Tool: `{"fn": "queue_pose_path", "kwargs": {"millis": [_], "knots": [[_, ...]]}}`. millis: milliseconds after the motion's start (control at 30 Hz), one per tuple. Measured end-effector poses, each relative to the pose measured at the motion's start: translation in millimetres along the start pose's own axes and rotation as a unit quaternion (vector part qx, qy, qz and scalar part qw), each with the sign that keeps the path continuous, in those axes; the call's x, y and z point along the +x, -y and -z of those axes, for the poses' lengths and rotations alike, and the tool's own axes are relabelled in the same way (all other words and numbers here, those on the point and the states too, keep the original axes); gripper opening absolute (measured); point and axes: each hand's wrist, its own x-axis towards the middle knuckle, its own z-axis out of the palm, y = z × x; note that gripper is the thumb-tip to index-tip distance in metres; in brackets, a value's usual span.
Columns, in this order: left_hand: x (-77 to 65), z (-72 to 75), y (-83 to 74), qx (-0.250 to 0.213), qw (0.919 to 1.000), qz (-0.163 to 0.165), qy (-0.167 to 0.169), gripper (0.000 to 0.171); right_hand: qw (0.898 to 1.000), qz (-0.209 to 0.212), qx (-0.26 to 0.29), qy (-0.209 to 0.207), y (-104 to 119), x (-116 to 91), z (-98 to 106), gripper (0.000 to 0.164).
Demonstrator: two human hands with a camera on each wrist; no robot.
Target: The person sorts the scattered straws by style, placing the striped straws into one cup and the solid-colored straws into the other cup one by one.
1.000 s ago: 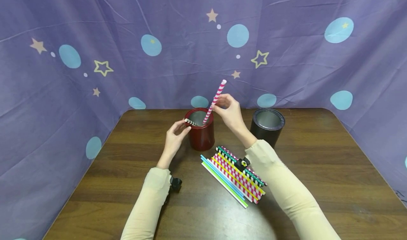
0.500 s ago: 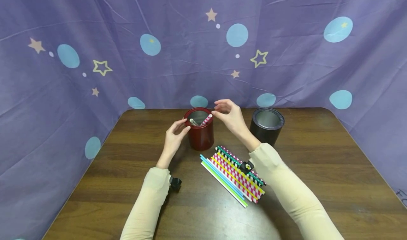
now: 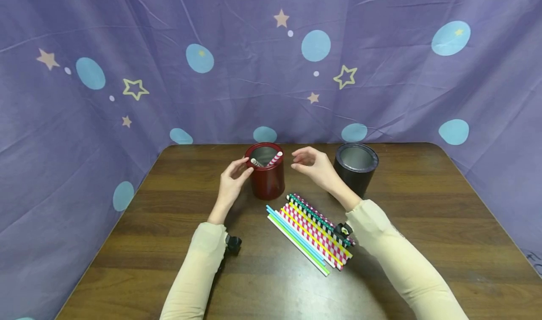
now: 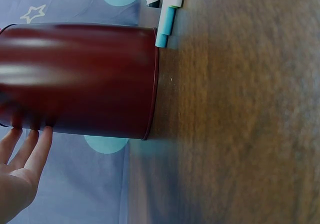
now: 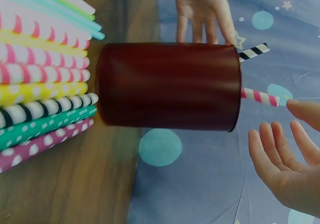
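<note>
A dark red can (image 3: 267, 184) stands upright on the table with two paper straws leaning inside. One is a pink-and-white striped straw (image 5: 261, 97), the other a black-and-white striped straw (image 5: 255, 52); their upper ends stick out above the rim. Against the can's left side rest the fingertips of my left hand (image 3: 230, 184), fingers fairly straight, as the left wrist view also shows. My right hand (image 3: 318, 169) hovers to the right of the can, apart from it, fingers loosely bent and nothing in them. Its thumb and fingers are spread in the right wrist view.
Several paper straws (image 3: 313, 233) in many colours lie side by side on the wooden table (image 3: 148, 244), in front of the red can. A black can (image 3: 353, 178) stands upright to the right, behind my right forearm. A purple patterned curtain (image 3: 237, 99) hangs behind the table.
My right hand let go of the pink-striped straw, which dropped lower into the red can, and then moved right and down. The black-striped straw shifted slightly. My left hand stayed at the can.
</note>
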Motion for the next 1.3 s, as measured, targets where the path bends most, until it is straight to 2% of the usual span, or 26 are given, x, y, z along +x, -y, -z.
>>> {"fn": "queue_pose_path", "kwargs": {"millis": [600, 667, 900, 1300], "knots": [[0.3, 0.8, 2.2, 0.029, 0.9995, 0.011, -0.008, 0.032, 0.994, -0.020, -0.073, 0.085, -25.2, -25.3, 13.5, 0.021], [0.4, 0.8, 2.0, 0.028, 0.9995, 0.012, -0.008, 0.032, 0.992, -0.025, -0.076, 0.098, -30.6, -27.7, 15.0, 0.021], [0.9, 0.6, 1.7, 0.027, 0.9995, 0.014, -0.005, 0.032, 0.987, -0.024, -0.096, 0.128, -80.0, -29.6, 20.3, 0.020], [0.4, 0.5, 1.7, 0.032, 0.9994, 0.013, -0.006, 0.032, 0.975, -0.051, -0.133, 0.173, -97.9, -40.5, 22.4, 0.024]]}}
